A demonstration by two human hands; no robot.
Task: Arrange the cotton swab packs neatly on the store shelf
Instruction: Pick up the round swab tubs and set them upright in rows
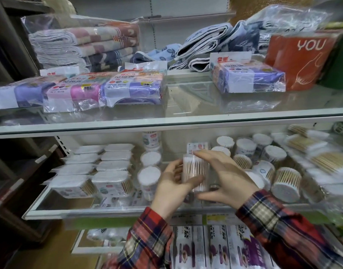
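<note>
Clear plastic cotton swab pack sits gripped between my two hands, left hand and right hand fingers curled around it, above the shelf holding eight flat packs.

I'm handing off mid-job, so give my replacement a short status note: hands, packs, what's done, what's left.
Left hand and right hand together hold one clear swab pack over the middle shelf.
Done: flat packs sit in two tidy columns at left.
Left: set the held pack down, then straighten the round tubs and the bagged swabs at right, which look loosely placed.
</note>
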